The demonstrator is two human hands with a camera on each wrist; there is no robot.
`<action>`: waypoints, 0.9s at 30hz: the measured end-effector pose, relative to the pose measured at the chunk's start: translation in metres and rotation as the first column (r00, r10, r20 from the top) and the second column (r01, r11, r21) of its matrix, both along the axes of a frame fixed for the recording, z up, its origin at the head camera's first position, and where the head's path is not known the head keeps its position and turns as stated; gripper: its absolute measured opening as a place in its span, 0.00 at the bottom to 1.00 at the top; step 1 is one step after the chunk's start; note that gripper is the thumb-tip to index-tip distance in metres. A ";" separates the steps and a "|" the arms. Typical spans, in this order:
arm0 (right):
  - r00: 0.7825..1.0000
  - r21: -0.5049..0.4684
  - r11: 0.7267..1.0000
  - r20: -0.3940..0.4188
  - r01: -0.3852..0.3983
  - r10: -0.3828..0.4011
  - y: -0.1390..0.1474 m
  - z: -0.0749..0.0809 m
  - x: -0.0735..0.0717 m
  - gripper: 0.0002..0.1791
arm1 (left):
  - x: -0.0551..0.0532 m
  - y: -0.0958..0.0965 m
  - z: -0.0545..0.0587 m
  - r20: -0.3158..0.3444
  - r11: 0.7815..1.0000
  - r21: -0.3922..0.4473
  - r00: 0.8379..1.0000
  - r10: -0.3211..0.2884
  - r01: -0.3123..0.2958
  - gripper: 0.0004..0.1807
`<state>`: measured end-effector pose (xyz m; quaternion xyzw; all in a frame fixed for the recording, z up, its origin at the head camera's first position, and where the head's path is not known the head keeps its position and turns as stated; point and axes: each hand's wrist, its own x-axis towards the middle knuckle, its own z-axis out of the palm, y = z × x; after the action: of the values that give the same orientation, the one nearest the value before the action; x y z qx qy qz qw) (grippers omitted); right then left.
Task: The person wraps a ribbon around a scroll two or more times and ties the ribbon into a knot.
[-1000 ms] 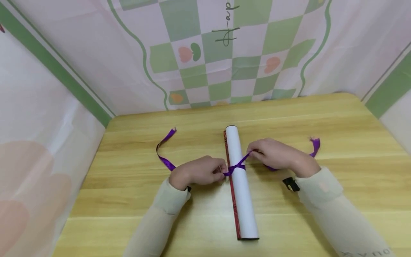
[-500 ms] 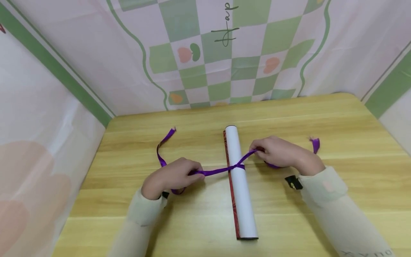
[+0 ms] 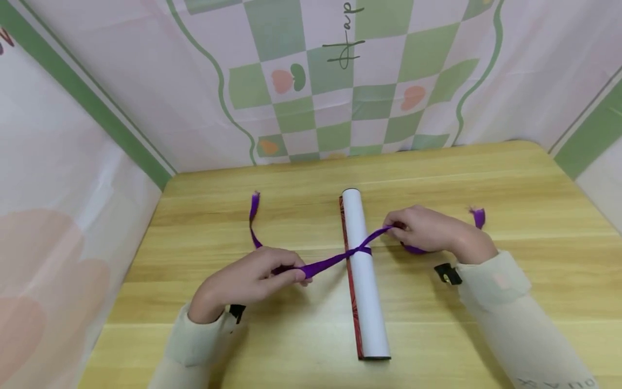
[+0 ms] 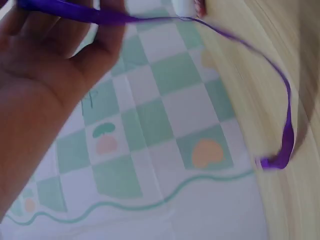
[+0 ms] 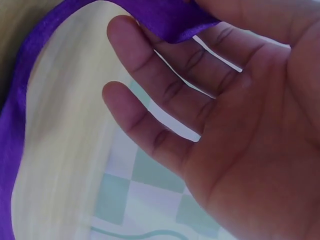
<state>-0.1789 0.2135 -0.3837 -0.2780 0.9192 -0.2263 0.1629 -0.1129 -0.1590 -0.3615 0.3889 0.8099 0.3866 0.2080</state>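
Observation:
A white paper roll (image 3: 370, 302) with a red patterned edge along its left side lies lengthwise on the table. Around its middle runs a purple ribbon (image 3: 331, 262), crossed on top of the roll. Left of the roll, my left hand (image 3: 252, 278) pinches one side of the ribbon and holds it stretched. My right hand (image 3: 427, 229), just right of the roll, pinches the other side. In the right wrist view, the ribbon (image 5: 175, 25) passes by the thumb while the other fingers (image 5: 145, 120) are spread. Both loose ribbon ends trail past the hands.
The wooden table (image 3: 301, 210) carries the roll and ribbon. A cloth (image 3: 330, 102) with green checks hangs behind its far edge, and more cloth (image 3: 48, 216) hangs at the left. Black straps (image 3: 448, 274) show at the cuffs.
My left hand has moved left and toward me, away from the roll, drawing its side of the ribbon out longer. My right hand has shifted slightly right, still pinching the ribbon.

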 end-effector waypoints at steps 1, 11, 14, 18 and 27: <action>1.000 0.003 1.000 0.000 0.003 -0.003 0.002 0.001 0.001 0.10 | 0.000 0.003 0.002 -0.019 0.999 0.037 1.000 -0.007 0.008 0.10; 0.998 0.011 0.999 0.039 0.042 -0.042 0.009 0.009 0.005 0.10 | -0.010 0.049 0.005 -0.004 0.971 0.237 1.000 0.018 -0.017 0.08; 0.998 0.010 0.999 0.040 0.041 -0.042 0.009 0.010 0.006 0.10 | -0.018 0.067 0.001 0.050 0.956 0.286 0.997 0.055 -0.067 0.10; 0.998 0.008 0.999 0.047 0.040 -0.041 0.009 0.010 0.007 0.10 | -0.028 0.090 -0.003 0.179 0.905 0.350 0.966 0.188 -0.241 0.12; 1.000 0.008 1.000 0.001 -0.002 0.002 0.010 0.013 0.007 0.10 | -0.049 0.132 -0.012 0.399 0.710 0.464 0.841 0.365 -0.529 0.17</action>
<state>-0.1723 0.2235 -0.3705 -0.2782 0.9197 -0.2226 0.1648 -0.1622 -0.0266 -0.3736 0.1638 0.6936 0.6950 0.0957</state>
